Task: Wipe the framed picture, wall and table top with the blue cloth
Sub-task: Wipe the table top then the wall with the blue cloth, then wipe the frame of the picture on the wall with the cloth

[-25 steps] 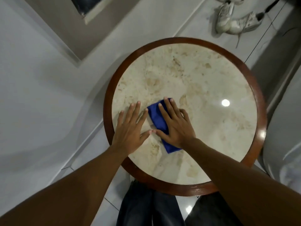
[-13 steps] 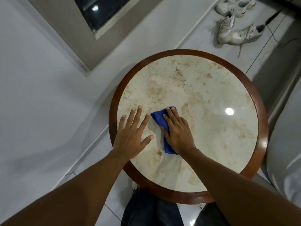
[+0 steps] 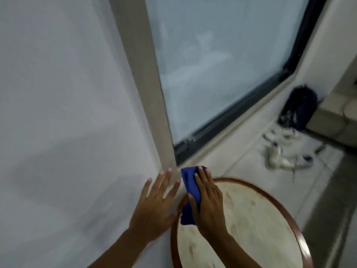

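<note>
My right hand (image 3: 207, 206) holds the blue cloth (image 3: 190, 187), raised off the round marble table top (image 3: 251, 225) near its left rim. The cloth's upper end reaches toward the lower corner of the large framed pane (image 3: 212, 64) with its dark inner frame and pale outer surround (image 3: 152, 105). My left hand (image 3: 156, 204) is spread with fingers apart, holding nothing, in front of the white wall (image 3: 58, 113) just left of the cloth. The frame is blurred.
The table has a brown wooden rim (image 3: 286, 211). White shoes (image 3: 282, 151) lie on the tiled floor to the right, with a dark bag (image 3: 298, 107) behind them and a pale sofa edge (image 3: 336, 117) at far right.
The view has swung up from the table toward the wall and frame. Both hands have lifted off the table top, the right one carrying the blue cloth up toward the frame's corner.
</note>
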Available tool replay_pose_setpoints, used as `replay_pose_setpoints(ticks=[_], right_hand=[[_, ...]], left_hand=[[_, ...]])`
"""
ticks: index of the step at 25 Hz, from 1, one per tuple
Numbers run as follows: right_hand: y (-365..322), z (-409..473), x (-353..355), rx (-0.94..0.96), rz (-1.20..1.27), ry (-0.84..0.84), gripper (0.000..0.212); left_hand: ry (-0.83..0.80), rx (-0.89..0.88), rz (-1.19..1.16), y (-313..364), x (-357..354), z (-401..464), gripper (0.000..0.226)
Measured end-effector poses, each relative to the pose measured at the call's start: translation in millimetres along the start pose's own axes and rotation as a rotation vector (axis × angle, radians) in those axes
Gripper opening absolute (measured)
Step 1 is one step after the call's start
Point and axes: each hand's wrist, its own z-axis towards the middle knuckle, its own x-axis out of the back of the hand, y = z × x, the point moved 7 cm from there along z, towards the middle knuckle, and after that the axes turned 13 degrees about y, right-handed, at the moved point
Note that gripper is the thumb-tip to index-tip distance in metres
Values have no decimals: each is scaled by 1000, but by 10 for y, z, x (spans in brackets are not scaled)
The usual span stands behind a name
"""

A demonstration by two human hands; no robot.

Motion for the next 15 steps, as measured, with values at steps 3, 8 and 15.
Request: replay_pose_setpoints(ticks=[3,8,15], right_hand=[[-1135,1039,444,105,165,154,61],[-3100,2415,1143,338,454,364,67],[-5211,3458,1733,561,635,527,56]], left_hand=[[141,28,133,-494,1302,462,82],[476,56,364,-1392,3368,888,84],[706,267,723,-2741,5533,969,80]])
